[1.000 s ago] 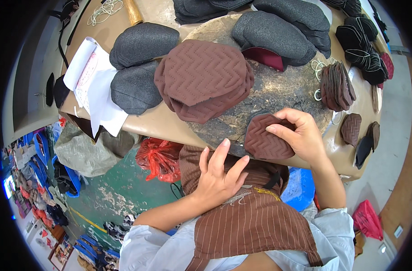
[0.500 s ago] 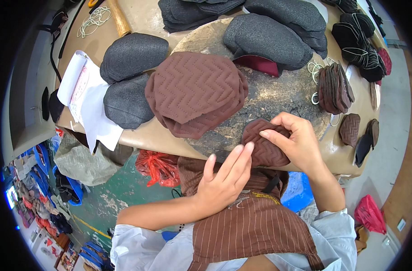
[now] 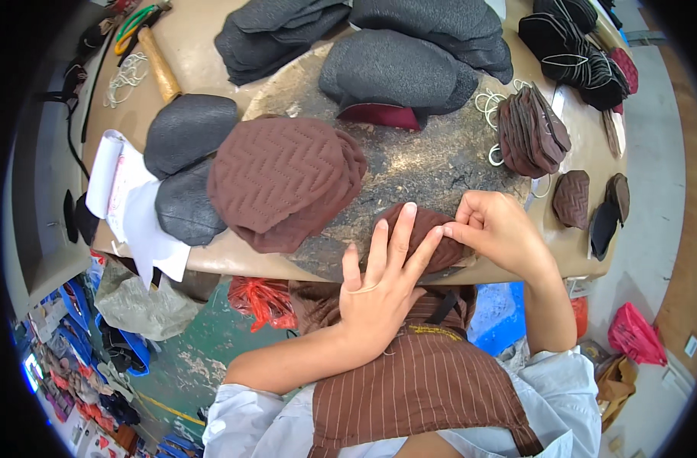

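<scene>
A small brown quilted fabric piece [image 3: 438, 252] with a zigzag pattern lies at the near edge of the round worn board [image 3: 409, 164]. My left hand [image 3: 383, 286] rests over its left part, fingers spread and fingertips on the cloth. At the piece's right edge, my right hand [image 3: 509, 235] is closed in a pinch, the thumb against the cloth and the other fingers curled. What exactly lies between those fingertips is partly hidden. To the left stands a taller stack of brown quilted pieces [image 3: 279, 179], its layers slightly shifted.
Dark grey fabric stacks [image 3: 398, 69] sit on the far side, with others [image 3: 192, 133] at left beside white paper [image 3: 146, 229]. A tied brown bundle [image 3: 533, 133], loose pieces [image 3: 571, 198] and black bundles [image 3: 574, 57] lie at right. A wooden handle [image 3: 159, 65] lies far left.
The view has shifted, so table things appear further left. My left hand has moved onto the brown piece with its fingers spread; my right hand has drawn to its right edge.
</scene>
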`<state>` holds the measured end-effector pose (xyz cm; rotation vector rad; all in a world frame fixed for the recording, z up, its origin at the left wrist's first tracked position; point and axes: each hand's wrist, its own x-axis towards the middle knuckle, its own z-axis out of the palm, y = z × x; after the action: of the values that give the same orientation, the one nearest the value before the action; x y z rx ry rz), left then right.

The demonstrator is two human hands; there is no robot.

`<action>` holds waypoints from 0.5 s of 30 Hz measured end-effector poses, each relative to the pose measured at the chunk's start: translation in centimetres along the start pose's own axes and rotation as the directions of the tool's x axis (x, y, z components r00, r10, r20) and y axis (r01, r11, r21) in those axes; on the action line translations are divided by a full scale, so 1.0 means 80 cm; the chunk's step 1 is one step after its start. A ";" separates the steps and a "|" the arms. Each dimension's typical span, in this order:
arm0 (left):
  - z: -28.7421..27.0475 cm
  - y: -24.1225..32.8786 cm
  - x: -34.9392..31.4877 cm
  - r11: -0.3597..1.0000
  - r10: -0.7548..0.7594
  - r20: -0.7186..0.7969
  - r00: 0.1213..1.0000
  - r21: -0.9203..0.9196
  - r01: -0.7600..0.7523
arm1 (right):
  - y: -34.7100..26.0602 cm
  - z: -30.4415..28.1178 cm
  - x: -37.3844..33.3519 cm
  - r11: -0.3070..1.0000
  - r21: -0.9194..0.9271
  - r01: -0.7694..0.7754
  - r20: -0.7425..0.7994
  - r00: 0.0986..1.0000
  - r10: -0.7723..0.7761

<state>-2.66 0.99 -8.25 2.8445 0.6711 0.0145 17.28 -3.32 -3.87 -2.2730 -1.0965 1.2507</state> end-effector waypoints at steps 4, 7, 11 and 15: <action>-0.005 -0.011 -0.024 0.954 0.192 0.000 0.981 -0.232 -0.187 | 0.005 0.008 -0.009 0.987 -0.035 0.155 -0.107 0.982 -0.157; -0.019 -0.037 -0.059 0.760 0.408 0.006 0.913 -0.556 -0.336 | 0.002 0.003 -0.023 0.880 0.052 0.473 -0.166 0.873 -0.459; -0.040 -0.101 -0.093 0.258 -0.248 0.005 0.969 -0.963 0.071 | -0.048 -0.020 -0.032 0.665 0.548 0.508 -0.126 0.835 -0.535; -0.054 -0.145 -0.063 -0.072 -0.669 0.081 0.739 -0.996 0.043 | -0.118 -0.025 0.030 0.642 0.557 0.527 -0.165 0.828 -0.537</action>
<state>-12.56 9.78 -6.28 1.0831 0.9831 0.7894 15.27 4.85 1.49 -1.3360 -1.0800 1.1360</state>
